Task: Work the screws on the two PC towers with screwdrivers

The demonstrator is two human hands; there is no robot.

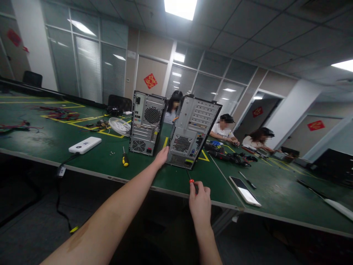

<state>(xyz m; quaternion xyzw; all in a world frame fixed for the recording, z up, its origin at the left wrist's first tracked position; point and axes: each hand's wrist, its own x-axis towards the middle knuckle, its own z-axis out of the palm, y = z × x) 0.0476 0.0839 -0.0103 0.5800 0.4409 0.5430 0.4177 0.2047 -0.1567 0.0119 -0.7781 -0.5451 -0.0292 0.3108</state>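
Two computer cases stand upright on the green table with their backs toward me. My left hand (162,156) rests against the lower left edge of the right-hand computer case (190,127), holding it at its side; some of its fingers are hidden. In my right hand (200,197) is a screwdriver (191,180) with a red and dark handle, gripped between closed fingers. Its thin shaft points up toward the bottom edge of that case; whether the tip touches is too small to tell. The other computer case (145,123) stands just to the left.
A yellow-black screwdriver (125,158), small screws (112,153) and a white power bank (85,145) with a cable lie at left. Right of me are a phone (244,190) and a dark pen-like tool (248,180). Behind are a white basket (119,126), cables and several seated people.
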